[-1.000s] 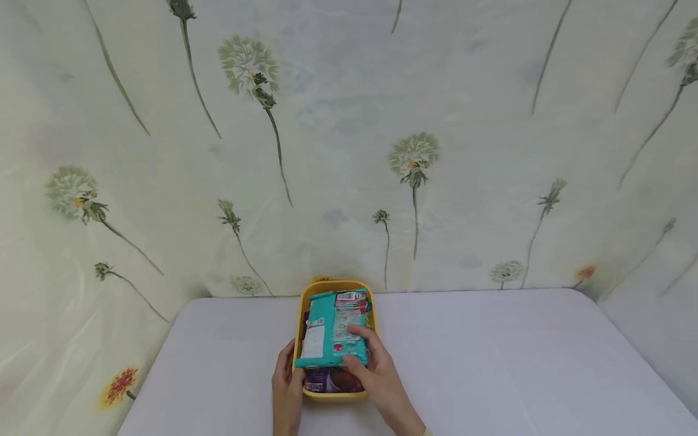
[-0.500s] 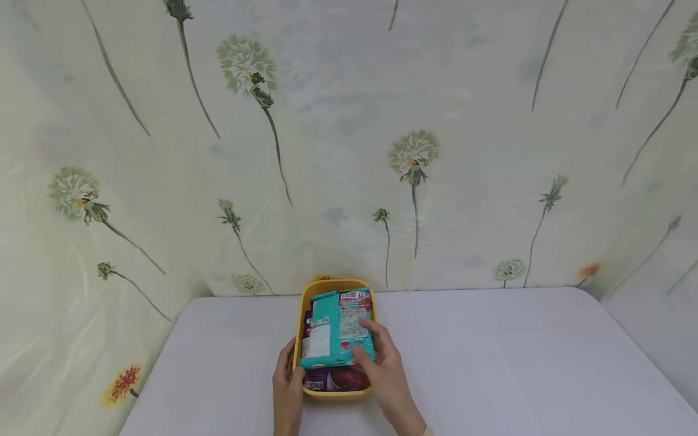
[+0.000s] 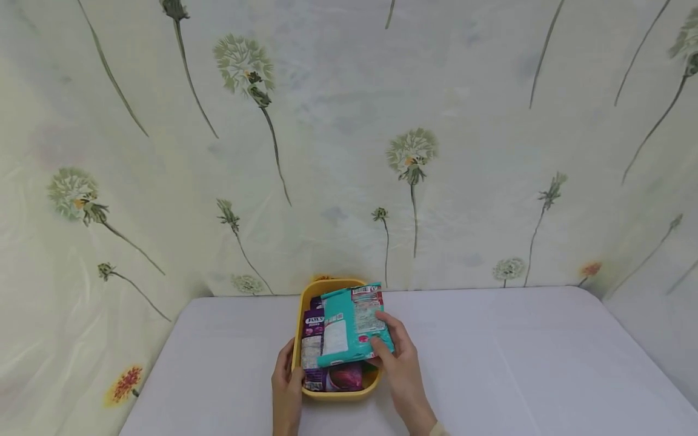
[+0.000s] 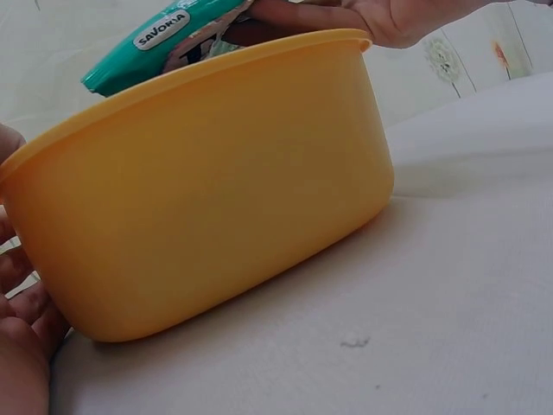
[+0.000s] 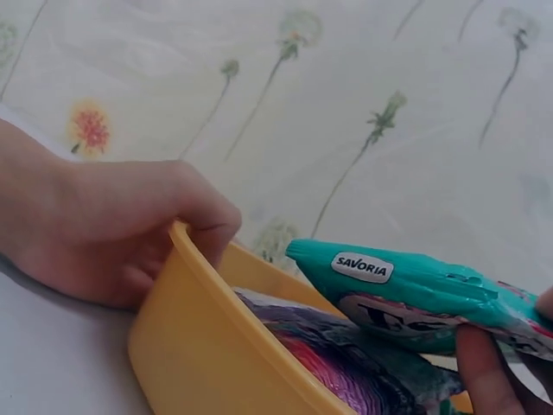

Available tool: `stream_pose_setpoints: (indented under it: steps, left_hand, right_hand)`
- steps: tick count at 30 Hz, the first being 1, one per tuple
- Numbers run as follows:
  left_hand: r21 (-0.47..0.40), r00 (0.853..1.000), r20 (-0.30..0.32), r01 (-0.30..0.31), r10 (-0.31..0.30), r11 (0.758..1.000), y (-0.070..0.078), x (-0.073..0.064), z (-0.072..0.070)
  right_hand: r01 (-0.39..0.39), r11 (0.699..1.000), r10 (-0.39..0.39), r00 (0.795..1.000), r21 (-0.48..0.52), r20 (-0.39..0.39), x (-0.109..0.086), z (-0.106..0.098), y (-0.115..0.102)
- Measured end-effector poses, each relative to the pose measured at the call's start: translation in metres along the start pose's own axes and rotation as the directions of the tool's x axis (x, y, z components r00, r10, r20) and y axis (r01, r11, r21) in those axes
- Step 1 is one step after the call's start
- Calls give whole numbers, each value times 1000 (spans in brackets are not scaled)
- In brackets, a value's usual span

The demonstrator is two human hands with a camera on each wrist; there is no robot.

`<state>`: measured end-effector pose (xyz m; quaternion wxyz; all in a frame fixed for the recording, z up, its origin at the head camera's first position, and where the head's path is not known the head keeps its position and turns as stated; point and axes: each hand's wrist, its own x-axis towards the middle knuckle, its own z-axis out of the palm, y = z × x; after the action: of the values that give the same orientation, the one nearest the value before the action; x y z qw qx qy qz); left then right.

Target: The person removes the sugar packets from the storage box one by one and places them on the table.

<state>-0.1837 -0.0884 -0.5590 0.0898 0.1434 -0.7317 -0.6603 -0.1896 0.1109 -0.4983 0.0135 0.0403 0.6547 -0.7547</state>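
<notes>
A yellow plastic basin (image 3: 335, 396) stands on the table with several packets inside. My left hand (image 3: 286, 384) grips its left side near the front, and the right wrist view shows the thumb (image 5: 203, 194) hooked over the rim. Between thumb and fingers my right hand (image 3: 403, 369) pinches the lower right edge of a teal snack packet (image 3: 343, 330), back label up. This packet is tilted above the right part of the basin and overlaps its right rim. "SAVORIA" is printed on its underside (image 5: 380, 272). Below lie a purple packet (image 3: 313, 345) and another purple packet with a reddish picture (image 3: 345, 378).
A white cloth covers the table (image 3: 507, 357), which extends widely to the right of the basin. Close behind the basin rises a wall covering printed with dandelions (image 3: 412, 157).
My right hand has carried the teal packet up and to the right, uncovering more of the purple packet at the left. The left hand and the basin stay nearly where they were.
</notes>
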Motion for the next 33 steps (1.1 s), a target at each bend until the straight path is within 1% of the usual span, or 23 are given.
stream_pose_setpoints:
  steps: [3,9,13,22,26,33]
  left_hand:
    - [0,1000,0,6,-6,1000,0,-1,0]
    - [-10,1000,1,1,-1,1000,1,-2,0]
    - [-2,1000,-1,20,-20,1000,0,0,1]
    - [-1,1000,-6,-5,5,1000,1,-1,0]
    - [-7,1000,-7,-6,6,1000,1,-1,1]
    - [-10,1000,-5,-20,20,1000,2,-4,0]
  right_hand:
    - [-1,1000,1,1000,3,1,0,-2,-1]
    - [9,1000,-9,1000,-28,13,0,-4,-3]
    - [17,999,-16,1000,-33,10,1,-7,-4]
    - [20,999,-20,1000,-32,-6,4,-16,-3]
    - [29,999,-29,1000,-27,-7,6,-20,-4]
    - [33,999,-34,999,-11,-13,7,-26,-6]
